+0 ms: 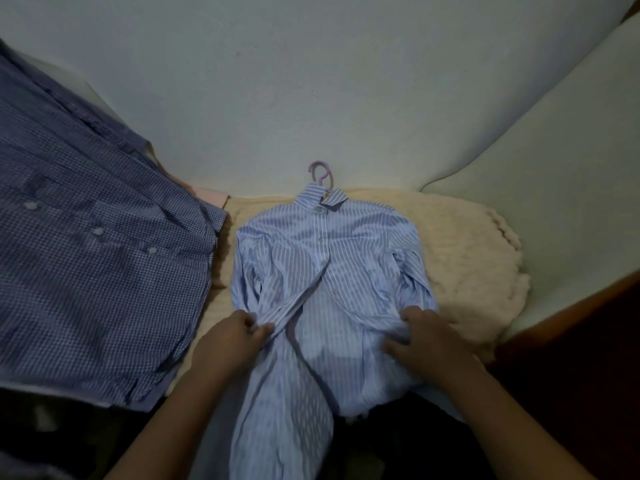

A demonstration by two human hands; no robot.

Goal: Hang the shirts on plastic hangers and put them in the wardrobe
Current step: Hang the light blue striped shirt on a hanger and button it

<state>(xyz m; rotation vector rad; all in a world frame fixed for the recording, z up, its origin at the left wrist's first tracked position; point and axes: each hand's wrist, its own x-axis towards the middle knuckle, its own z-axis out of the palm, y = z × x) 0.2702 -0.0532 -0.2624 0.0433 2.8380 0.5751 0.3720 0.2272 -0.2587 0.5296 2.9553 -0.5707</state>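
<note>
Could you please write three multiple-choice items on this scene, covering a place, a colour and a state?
1. Where does the checked shirt lie relative to the striped shirt?
A. to its left
B. to its right
C. on top of it

2. What colour is the hanger hook above the striped shirt's collar?
A. green
B. purple
C. black

3. What is the left hand doing?
A. resting flat on the blanket
B. holding the hanger hook
C. gripping the striped shirt's fabric

Answers: 1 A, the checked shirt fills the left side of the view. 2 B, the hook looks pale purple. 3 C, its fingers curl round a fold of fabric.
</note>
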